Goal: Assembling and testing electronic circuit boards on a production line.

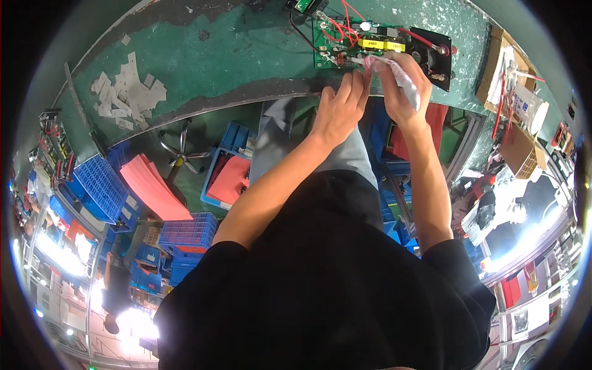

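A green circuit board [323,44] lies on the green worktop, with red wires, yellow-wrapped parts and a black end panel [443,77] on its right. My right hand [404,92] is closed around a white squeeze tube [405,84] with pinkish marks. The tube's narrow tip points left, low over the board's near edge. Beside that tip, my left hand [343,105] has its fingers bent and pressed together at the same edge. Whatever those fingertips grip, if anything, is too hidden to make out.
White paper slips [126,92] lie heaped on the worktop at left. An open cardboard box [493,65] holding wires stands at the right end. Under the worktop's front edge are blue crates [102,185], pink sheets [154,188] and a chair base [182,151]. Another person [117,287] is far behind.
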`<state>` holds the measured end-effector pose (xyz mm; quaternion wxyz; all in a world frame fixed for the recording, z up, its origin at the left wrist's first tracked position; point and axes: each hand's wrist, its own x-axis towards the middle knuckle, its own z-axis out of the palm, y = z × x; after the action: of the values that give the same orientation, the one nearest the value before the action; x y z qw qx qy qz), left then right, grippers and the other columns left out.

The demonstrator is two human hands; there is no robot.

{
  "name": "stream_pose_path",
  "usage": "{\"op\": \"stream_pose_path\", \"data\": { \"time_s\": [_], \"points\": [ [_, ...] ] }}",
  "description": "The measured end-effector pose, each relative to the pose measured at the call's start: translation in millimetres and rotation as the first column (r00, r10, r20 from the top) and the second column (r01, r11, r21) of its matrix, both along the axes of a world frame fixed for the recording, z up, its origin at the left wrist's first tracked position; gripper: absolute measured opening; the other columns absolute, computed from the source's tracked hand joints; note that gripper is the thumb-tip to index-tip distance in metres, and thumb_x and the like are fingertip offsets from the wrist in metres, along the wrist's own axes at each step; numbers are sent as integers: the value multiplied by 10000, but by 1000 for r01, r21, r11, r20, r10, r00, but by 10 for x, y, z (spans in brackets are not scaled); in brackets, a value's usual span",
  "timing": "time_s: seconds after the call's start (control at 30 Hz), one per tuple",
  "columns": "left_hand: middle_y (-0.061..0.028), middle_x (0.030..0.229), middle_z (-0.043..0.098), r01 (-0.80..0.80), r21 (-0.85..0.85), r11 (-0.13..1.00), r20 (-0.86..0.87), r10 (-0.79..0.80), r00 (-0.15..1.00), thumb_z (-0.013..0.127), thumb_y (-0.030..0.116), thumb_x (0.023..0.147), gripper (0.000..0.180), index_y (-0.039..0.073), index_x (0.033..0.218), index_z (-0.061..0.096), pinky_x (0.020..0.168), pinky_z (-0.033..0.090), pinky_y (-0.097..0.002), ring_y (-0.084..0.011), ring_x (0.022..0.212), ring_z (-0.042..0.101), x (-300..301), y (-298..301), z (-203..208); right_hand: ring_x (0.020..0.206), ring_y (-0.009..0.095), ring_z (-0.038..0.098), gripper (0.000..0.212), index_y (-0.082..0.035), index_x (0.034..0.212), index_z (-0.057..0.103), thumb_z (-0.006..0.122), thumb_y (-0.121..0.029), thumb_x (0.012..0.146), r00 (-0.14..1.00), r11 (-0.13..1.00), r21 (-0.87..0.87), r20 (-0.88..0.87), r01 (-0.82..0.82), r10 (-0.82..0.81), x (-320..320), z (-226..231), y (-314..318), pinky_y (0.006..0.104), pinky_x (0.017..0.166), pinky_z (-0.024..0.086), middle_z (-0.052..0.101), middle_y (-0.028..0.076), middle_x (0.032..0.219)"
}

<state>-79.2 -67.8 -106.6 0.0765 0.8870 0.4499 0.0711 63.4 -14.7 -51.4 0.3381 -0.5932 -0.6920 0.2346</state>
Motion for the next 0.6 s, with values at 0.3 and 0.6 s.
{"op": "stream_pose_path", "data": {
  "time_s": [0.3, 0.6],
  "points": [
    [-122, 1273, 493, -31, -112, 993, 10, 32, 999, 644, 170, 724, 757, -26, 1400, 364, 736, 473, -319, -249, 1163, 476, -14, 54, 222, 643, 67, 507, 124, 1, 943, 632, 649, -114, 901, 296, 664, -324, -705, 674, -645, 204, 781, 127, 226, 542, 395, 592, 8, 788],
    [-110, 1352, 456, 524, 113, 844, 140, -536, 832, 585, 27, 751, 643, 68, 1369, 415, 1015, 361, -414, -249, 1283, 413, 783, 884, 1162, 638, 177, 647, 330, 23, 822, 653, 789, -260, 721, 418, 396, -356, -16, 846, -908, 1636, -233, -30, 331, 613, 505, 682, 116, 724]
  ]
}}
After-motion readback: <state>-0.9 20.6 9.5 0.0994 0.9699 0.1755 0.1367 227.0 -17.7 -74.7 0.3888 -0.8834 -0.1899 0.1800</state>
